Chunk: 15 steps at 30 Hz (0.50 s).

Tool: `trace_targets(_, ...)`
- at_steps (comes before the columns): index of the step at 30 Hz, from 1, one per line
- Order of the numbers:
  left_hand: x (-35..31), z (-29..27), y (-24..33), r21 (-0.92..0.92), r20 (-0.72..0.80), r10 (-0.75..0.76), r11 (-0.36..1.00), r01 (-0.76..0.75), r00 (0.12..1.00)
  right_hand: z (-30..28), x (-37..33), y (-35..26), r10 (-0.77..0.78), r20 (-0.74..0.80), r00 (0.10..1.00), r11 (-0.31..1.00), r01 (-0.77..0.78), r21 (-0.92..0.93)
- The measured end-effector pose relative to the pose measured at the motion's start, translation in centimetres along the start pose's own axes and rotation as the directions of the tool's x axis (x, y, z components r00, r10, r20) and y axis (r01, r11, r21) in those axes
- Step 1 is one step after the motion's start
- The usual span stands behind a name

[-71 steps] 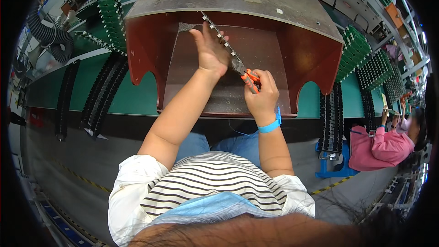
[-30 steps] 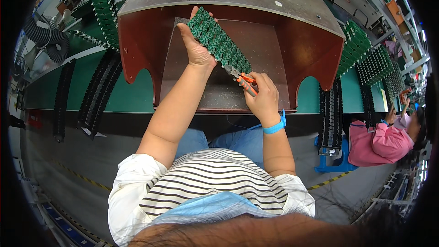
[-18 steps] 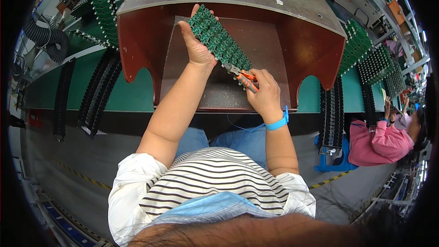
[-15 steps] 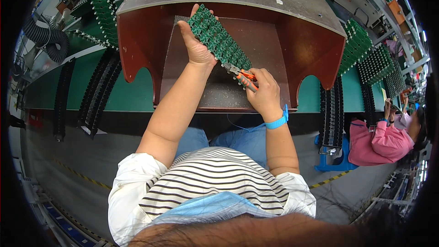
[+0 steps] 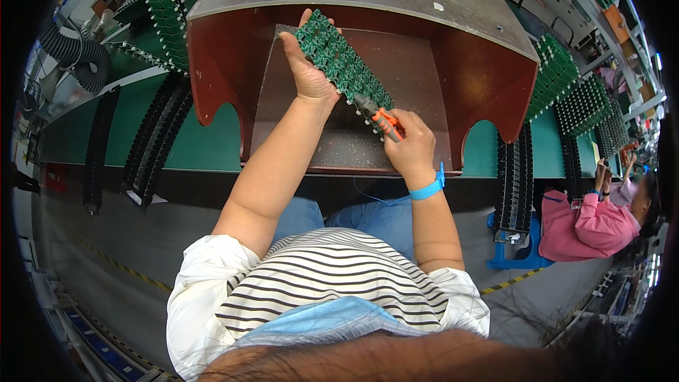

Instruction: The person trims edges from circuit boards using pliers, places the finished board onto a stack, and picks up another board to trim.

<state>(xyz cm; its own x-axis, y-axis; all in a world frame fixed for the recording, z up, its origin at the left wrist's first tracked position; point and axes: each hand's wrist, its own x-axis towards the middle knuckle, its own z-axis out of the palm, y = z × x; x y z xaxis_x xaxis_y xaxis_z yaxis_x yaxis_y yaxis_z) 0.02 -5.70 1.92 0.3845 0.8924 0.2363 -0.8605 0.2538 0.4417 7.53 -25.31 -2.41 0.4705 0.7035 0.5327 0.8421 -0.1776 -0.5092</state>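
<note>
A long green circuit board panel [image 5: 342, 58], packed with small parts, slants across the mouth of a dark red wooden box. My left hand [image 5: 312, 79] supports it from beneath and along its left side, thumb out to the side and fingertips showing past its upper end. In my right hand [image 5: 412, 141] is a pair of cutting pliers [image 5: 386, 124] with orange and grey handles. Their jaws lie at the panel's lower left edge; whether they close on a part there is too small to tell. A blue band circles my right wrist.
The red box [image 5: 488, 74] surrounds the work, with small scraps on its floor. Black slotted racks [image 5: 514, 177] lean over the green bench edge [image 5: 191, 148] on both sides. Stacked green panels [image 5: 554, 78] stand right. A person in pink [image 5: 590, 223] sits at the right by a blue stool.
The pliers have turned slightly and shifted a little down and right along the panel's edge. My left hand and the panel stay nearly still; the whole view has shifted slightly.
</note>
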Motion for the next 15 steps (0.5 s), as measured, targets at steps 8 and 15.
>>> trace_targets(8, -0.2, 0.0, -0.2, -0.019, 0.059, -0.006, 1.0, 0.007, 0.998, -0.5, 1.1, -2.1, -0.128, -0.12, 0.985, 0.988, 0.116, -0.102)
trace_targets(15, -0.1, -0.1, -0.4, 0.0, 0.081, 0.016, 1.0, -0.016, 0.997, -0.1, 1.1, -2.1, -0.14, -0.107, 0.984, 0.987, 0.13, -0.095)
